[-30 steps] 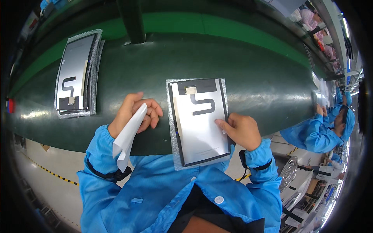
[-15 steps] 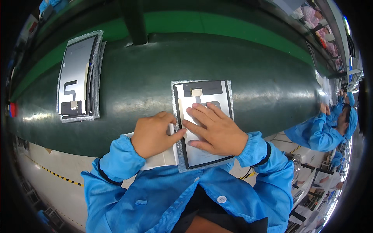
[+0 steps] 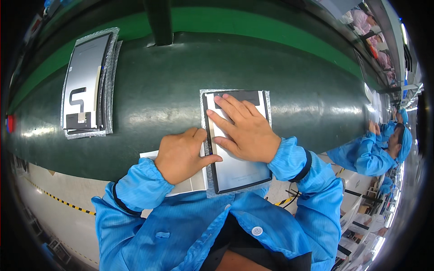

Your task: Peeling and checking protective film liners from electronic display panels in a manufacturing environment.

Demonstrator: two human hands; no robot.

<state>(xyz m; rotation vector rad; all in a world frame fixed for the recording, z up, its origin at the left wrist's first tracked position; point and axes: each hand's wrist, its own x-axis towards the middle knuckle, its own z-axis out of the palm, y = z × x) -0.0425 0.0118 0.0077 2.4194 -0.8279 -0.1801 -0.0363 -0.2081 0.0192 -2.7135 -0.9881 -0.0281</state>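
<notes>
In front of me a flat display panel point(image 3: 244, 174), silver-backed with a black frame, lies on a bubble-wrap sheet point(image 3: 267, 95). My right hand point(image 3: 246, 131) rests flat across it, fingers spread toward the black band at its far end. The palm covers much of the panel's middle. At the panel's left edge is my left hand point(image 3: 181, 153), its fingers curled against the edge and its thumb laid over onto the panel. A pale strip along that edge shows partly between the hands. Under my left wrist sits a white flat piece point(image 3: 192, 183), mostly covered.
On the left of the green bench point(image 3: 149, 90) lies a stack of similar panels point(image 3: 83, 86) with bubble wrap. A dark post point(image 3: 158, 22) rises at the bench's back. On the right, a co-worker in blue point(image 3: 375, 149) works at the same bench.
My right hand has slid farther up the panel, toward its far end, now covering the ribbon cable and pale patch there. My left thumb reaches slightly farther over the panel.
</notes>
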